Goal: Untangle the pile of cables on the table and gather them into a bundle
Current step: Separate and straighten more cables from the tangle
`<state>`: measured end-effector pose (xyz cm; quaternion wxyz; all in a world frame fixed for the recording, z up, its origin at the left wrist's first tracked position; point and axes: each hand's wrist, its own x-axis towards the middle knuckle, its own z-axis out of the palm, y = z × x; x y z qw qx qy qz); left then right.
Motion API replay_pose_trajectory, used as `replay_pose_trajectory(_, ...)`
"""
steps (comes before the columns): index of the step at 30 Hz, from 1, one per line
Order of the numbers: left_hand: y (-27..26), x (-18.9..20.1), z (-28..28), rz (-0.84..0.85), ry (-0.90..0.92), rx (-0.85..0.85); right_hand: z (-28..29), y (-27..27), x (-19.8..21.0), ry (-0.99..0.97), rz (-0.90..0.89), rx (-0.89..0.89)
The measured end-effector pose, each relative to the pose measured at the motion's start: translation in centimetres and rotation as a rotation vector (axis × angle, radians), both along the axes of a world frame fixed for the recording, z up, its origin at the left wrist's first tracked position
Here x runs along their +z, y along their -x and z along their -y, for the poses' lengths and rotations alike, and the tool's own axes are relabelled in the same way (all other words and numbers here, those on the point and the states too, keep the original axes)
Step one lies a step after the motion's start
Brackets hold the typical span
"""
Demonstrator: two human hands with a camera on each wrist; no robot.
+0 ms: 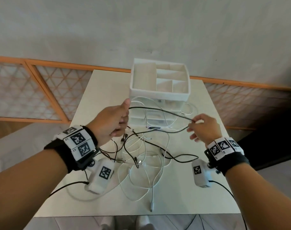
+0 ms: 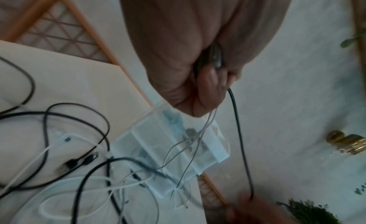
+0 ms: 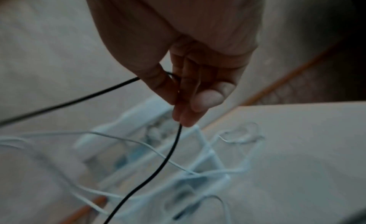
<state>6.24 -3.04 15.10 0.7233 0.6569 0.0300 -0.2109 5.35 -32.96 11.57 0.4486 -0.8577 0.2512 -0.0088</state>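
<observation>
A tangle of black and white cables (image 1: 141, 153) lies in the middle of the white table (image 1: 212, 188). A black cable (image 1: 159, 110) is stretched in the air between both hands. My left hand (image 1: 115, 121) is raised above the pile and grips several gathered cables, white strands (image 2: 206, 125) and the black cable (image 2: 240, 141) hanging from its fist (image 2: 210, 86). My right hand (image 1: 202, 126) pinches the black cable (image 3: 168, 157) between thumb and fingers (image 3: 186, 102); the cable doubles back below it toward the pile.
A white drawer organiser (image 1: 159, 80) with open top compartments stands at the back of the table, white cables draped in front of it. A wood-framed lattice panel (image 1: 46, 87) runs behind. A white plug end (image 1: 151, 207) lies near the front edge.
</observation>
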Motion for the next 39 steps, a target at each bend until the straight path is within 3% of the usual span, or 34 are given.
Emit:
replay_pose_trajectory(3,-0.5,1.1,-0.4,0.060,-0.019,0.051,1.8,-0.1,-1.4,0.063,-0.154,-0.111)
replay_pose_trajectory(5,-0.5,1.2,-0.5,0.078,-0.054,0.030,1.8,-0.4,-0.7,0.095,-0.034,-0.056)
replay_pose_trajectory(9,-0.1,1.4,0.9,0.121,-0.178,-0.149,-2.6,-0.9,2.8,-0.049,0.248,0.309)
replay_pose_trajectory(12,0.0,2.6,2.6,0.196,-0.248,-0.237,-7.0,-1.0,4.5,0.149,0.496,0.405)
replay_pose_trajectory(14,-0.1,3.8,3.0,0.223,-0.224,-0.214,-7.9,-1.4,3.7,0.273,0.566,0.403)
replay_pose_trajectory(15,-0.2,4.4,2.8,0.233,-0.195,-0.193,-7.7,-1.7,2.6,0.284,0.531,0.399)
replay_pose_trajectory(20,-1.3,6.0,0.9,0.273,-0.055,-0.020,-4.3,-1.0,-3.3,0.324,-0.001,0.319)
replay_pose_trajectory(25,-1.4,5.4,0.7,0.222,-0.022,0.087,-3.3,-0.7,-4.3,0.189,-0.117,0.276)
replay_pose_trajectory(29,-1.8,5.1,0.6,0.228,0.034,0.199,-1.8,-0.8,-5.5,0.037,-0.283,0.086)
replay_pose_trajectory(32,-1.9,3.9,0.7,0.176,-0.070,0.255,-1.1,-1.7,-4.2,-0.144,-0.083,-0.094)
replay_pose_trajectory(36,-1.7,0.8,1.2,-0.066,-0.367,0.209,-2.2,-2.7,2.8,-0.497,0.373,0.029)
replay_pose_trajectory(39,-1.4,-1.6,1.5,-0.151,-0.515,0.098,-2.8,-2.3,7.2,-0.510,0.585,0.038)
